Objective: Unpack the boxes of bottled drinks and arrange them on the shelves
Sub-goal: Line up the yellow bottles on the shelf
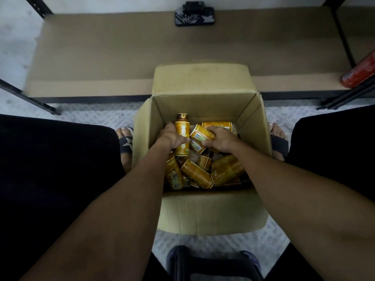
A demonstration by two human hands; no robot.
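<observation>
Bottle (pixel 182 138) upright: I'm gripping it with my left hand (pixel 172 137), right hand (pixel 221 140) seemingly clasping another bottle (pixel 202 134); aiming to lift straight

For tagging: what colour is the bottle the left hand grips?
Golden-yellow plastic bottle, seen in head view.

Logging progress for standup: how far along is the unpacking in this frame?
Done: box open; shelf shows only a red bottle and a dark phone-like object, no gold ones. In hand: left hand grips an upright gold bottle, right hand a lying gold bottle. Left: the loose bottles heaped in the box, nearly everything.
</observation>
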